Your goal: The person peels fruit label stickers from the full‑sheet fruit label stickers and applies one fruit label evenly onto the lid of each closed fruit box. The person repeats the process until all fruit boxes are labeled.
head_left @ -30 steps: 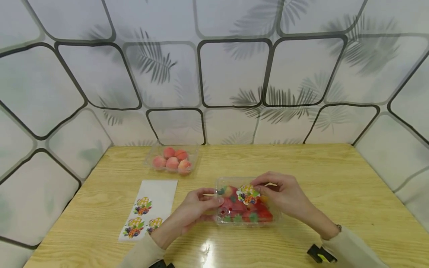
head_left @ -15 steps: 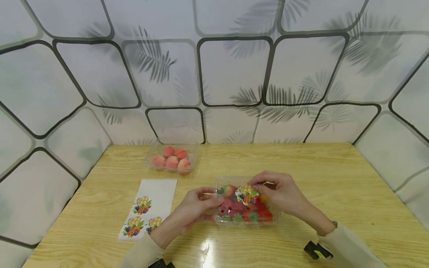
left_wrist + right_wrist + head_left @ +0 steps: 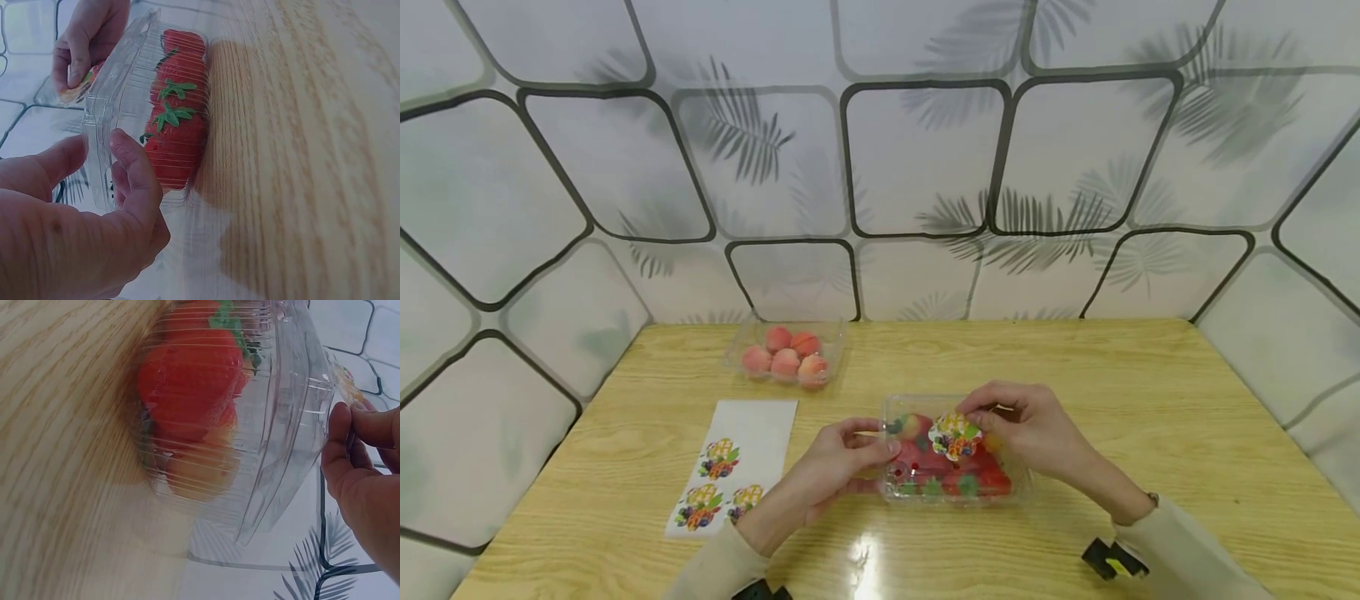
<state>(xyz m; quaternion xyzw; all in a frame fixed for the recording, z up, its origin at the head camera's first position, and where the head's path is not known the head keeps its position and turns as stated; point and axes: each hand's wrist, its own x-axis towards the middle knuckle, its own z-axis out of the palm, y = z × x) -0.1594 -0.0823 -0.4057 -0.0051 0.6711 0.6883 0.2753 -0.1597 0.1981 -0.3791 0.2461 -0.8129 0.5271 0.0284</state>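
Note:
A clear plastic clamshell box (image 3: pixel 951 497), lid down, sits on the table with red strawberries (image 3: pixel 178 147) inside, along with a yellowish fruit (image 3: pixel 203 472). My left hand (image 3: pixel 835 467) grips its left end, thumb on the lid's edge and fingers curled against the side. Over the lid, my right hand (image 3: pixel 1033 429) pinches a fruit-print sticker (image 3: pixel 955 437) between thumb and fingertips at its upper right edge. In the right wrist view the sticker (image 3: pixel 345 380) stands edge-on, close to the lid; whether it touches the lid I cannot tell.
A white sticker sheet (image 3: pixel 760 433) with several fruit stickers lies to the left, partly behind my left forearm. Farther back, an open clear container (image 3: pixel 831 333) holds several peaches (image 3: pixel 786 365). A patterned curtain wall (image 3: pixel 925 167) borders the wooden table (image 3: pixel 1112 375).
My right hand has shifted very slightly with the sticker, still above the lid. The left hand and the box keep their place.

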